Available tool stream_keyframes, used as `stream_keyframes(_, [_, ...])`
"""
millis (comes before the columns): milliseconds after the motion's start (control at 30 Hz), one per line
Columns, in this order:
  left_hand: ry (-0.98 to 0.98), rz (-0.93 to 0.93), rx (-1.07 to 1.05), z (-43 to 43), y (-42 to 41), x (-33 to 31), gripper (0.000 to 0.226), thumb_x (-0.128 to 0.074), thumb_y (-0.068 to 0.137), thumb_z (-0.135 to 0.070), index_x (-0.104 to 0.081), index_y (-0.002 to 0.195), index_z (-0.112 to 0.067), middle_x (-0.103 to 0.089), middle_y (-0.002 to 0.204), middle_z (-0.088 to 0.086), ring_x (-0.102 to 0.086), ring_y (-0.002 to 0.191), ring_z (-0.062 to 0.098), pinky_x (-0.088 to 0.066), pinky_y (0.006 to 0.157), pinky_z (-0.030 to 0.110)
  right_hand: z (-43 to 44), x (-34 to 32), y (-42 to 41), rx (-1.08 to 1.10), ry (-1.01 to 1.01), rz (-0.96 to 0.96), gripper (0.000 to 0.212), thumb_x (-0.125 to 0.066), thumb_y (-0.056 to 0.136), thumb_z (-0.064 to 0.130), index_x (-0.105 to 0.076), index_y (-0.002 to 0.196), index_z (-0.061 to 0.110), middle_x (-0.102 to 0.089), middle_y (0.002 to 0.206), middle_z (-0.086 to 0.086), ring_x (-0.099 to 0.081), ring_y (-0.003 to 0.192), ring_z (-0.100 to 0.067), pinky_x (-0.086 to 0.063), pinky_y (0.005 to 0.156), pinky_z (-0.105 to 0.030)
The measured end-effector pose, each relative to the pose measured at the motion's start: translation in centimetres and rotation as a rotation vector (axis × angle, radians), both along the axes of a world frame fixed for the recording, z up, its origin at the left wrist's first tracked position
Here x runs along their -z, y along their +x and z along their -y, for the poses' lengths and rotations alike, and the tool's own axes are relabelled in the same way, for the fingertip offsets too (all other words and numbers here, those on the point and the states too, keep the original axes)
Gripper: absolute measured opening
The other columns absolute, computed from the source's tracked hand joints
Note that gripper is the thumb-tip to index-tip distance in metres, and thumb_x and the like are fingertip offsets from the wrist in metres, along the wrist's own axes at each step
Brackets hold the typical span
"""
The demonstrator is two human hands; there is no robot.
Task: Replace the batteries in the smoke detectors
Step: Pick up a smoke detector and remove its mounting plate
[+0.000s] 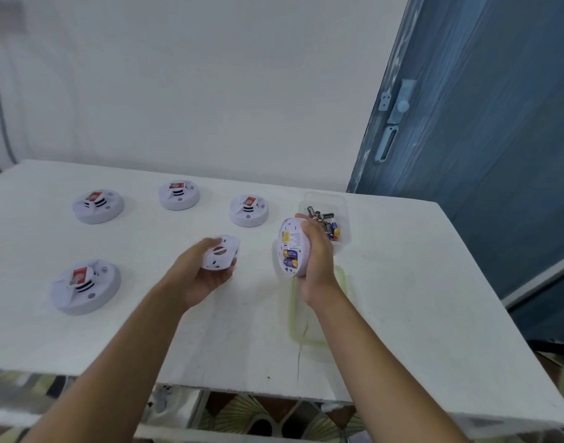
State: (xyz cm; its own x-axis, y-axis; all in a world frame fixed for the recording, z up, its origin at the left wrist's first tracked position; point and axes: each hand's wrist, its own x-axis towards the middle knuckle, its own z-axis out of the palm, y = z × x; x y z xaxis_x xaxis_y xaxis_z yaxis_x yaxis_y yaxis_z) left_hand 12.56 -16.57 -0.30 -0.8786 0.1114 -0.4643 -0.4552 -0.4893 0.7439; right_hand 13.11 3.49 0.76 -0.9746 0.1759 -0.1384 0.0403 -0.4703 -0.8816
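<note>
- The right hand's fingers are curled round the rim of a white smoke detector, with the fingertips over its top edge.
- This hand holds the detector on edge above the counter, with its back turned toward the left. Two blue-and-yellow fitted batteries sit in the open compartment, below a yellow label.
- The left hand's fingers cup a round white back plate from beneath, and the thumb lies on its near edge. The plate is blurred, tilted, and well apart from the held detector.
- Just behind the right hand a clear plastic tub stands on the counter with loose batteries piled inside, black ones and blue ones.
- Under the right wrist and forearm a clear lid with a pale green rim lies flat on the counter.
- Four more detectors rest face up on the counter, each with a red-and-white tag on top: the far-left detector, the far-middle detector, the detector nearest the tub, and the near-left detector.
- A blue door stands to the right behind the counter.
</note>
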Motion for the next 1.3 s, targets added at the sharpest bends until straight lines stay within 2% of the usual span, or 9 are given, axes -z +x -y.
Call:
stream_keyframes(100, [-0.678, -0.165, 0.031, 0.7, -0.8, 1.5, 0.021, -0.067, 0.089, -0.013, -0.067, 0.107, -0.002, -0.069, 0.102, 0.016, -0.066, 0.084, 0.026, -0.061, 0.068, 0.033, 0.2, 0.3, -0.1, 0.003, -0.032, 0.029, 0.053, -0.072, 0.061, 0.047, -0.071, 0.108, 0.024, -0.066, 0.115, -0.009, -0.064, 0.101, -0.026, -0.049, 0.087, -0.043])
stream_keyframes(200, [-1.258, -0.249, 0.083, 1.3, -1.2, 1.9, 0.035, -0.077, 0.079, -0.030, -0.069, 0.106, -0.010, -0.071, 0.099, 0.006, -0.063, 0.086, 0.022, -0.052, 0.074, 0.031, -0.1, 0.5, -0.1, -0.048, -0.110, 0.072, 0.036, -0.065, 0.080, 0.041, -0.068, 0.111, 0.023, -0.067, 0.107, -0.007, -0.065, 0.091, -0.023, -0.051, 0.078, -0.036])
stream_keyframes(300, [-1.442, -0.369, 0.095, 1.3, -1.0, 1.8, 0.029, -0.074, 0.080, -0.030, -0.070, 0.102, -0.011, -0.070, 0.093, 0.006, -0.056, 0.079, 0.021, -0.040, 0.062, 0.025, -0.4, 0.5, 0.1, -0.084, -0.171, 0.080, 0.027, -0.051, 0.096, 0.036, -0.069, 0.111, 0.022, -0.071, 0.097, -0.003, -0.068, 0.084, -0.020, -0.053, 0.077, -0.035])
stream_keyframes(467, [-1.580, -0.346, 0.134, 2.3, -1.4, 3.3, 0.032, -0.064, 0.084, -0.038, -0.056, 0.071, -0.010, -0.053, 0.079, 0.010, -0.055, 0.084, 0.032, -0.028, 0.059, 0.031, -0.1, 0.0, 0.3, -0.118, -0.234, 0.077, 0.035, -0.056, 0.086, 0.034, -0.068, 0.115, 0.018, -0.072, 0.098, -0.005, -0.070, 0.083, -0.022, -0.056, 0.073, -0.035])
stream_keyframes(600, [-1.739, -0.367, 0.164, 2.0, -1.1, 3.7, 0.041, -0.058, 0.086, -0.045, -0.063, 0.109, -0.011, -0.056, 0.120, 0.016, -0.048, 0.115, 0.038, -0.041, 0.087, 0.044, 0.2, 0.2, 0.2, -0.143, -0.297, 0.059, 0.049, -0.059, 0.071, 0.039, -0.069, 0.113, 0.017, -0.072, 0.099, -0.007, -0.067, 0.091, -0.028, -0.053, 0.082, -0.042])
stream_keyframes(700, [-1.611, -0.544, -0.016, 0.3, -0.4, 2.7, 0.049, -0.066, 0.088, -0.029, -0.056, 0.132, -0.012, -0.052, 0.132, 0.014, -0.045, 0.120, 0.035, -0.040, 0.096, 0.042, 0.5, 0.6, 0.1, -0.147, -0.328, 0.050, 0.045, -0.059, 0.073, 0.039, -0.071, 0.111, 0.017, -0.073, 0.102, -0.009, -0.064, 0.097, -0.031, -0.047, 0.092, -0.048])
stream_keyframes(867, [-1.338, -0.987, -0.041, -3.6, 1.4, -0.2, 0.015, -0.075, 0.082, -0.016, -0.069, 0.095, -0.013, -0.065, 0.085, -0.003, -0.056, 0.074, 0.006, -0.040, 0.068, 0.009, 0.5, 0.2, 0.3, -0.122, -0.310, 0.030, 0.031, -0.044, 0.094, 0.031, -0.068, 0.109, 0.017, -0.073, 0.093, -0.006, -0.067, 0.086, -0.025, -0.051, 0.076, -0.036])
stream_keyframes(1033, [-1.104, -0.854, 0.042, -7.2, 2.8, -1.0, 0.015, -0.077, 0.078, -0.024, -0.069, 0.091, -0.021, -0.067, 0.083, -0.012, -0.062, 0.081, 0.005, -0.041, 0.062, 0.009, 0.1, -0.1, 0.7, -0.034, -0.230, -0.056, 0.034, -0.050, 0.076, 0.030, -0.064, 0.106, 0.019, -0.067, 0.096, -0.007, -0.064, 0.084, -0.025, -0.051, 0.064, -0.029])
stream_keyframes(1300, [-0.804, -0.592, 0.117, -9.5, 3.1, -1.1, 0.025, -0.079, 0.070, -0.035, -0.072, 0.090, -0.023, -0.073, 0.082, -0.009, -0.069, 0.079, 0.006, -0.056, 0.076, 0.025, -1.4, 0.3, 1.1, 0.069, -0.021, -0.199, 0.039, -0.058, 0.066, 0.033, -0.067, 0.102, 0.021, -0.062, 0.113, -0.007, -0.057, 0.107, -0.029, -0.045, 0.086, -0.043])
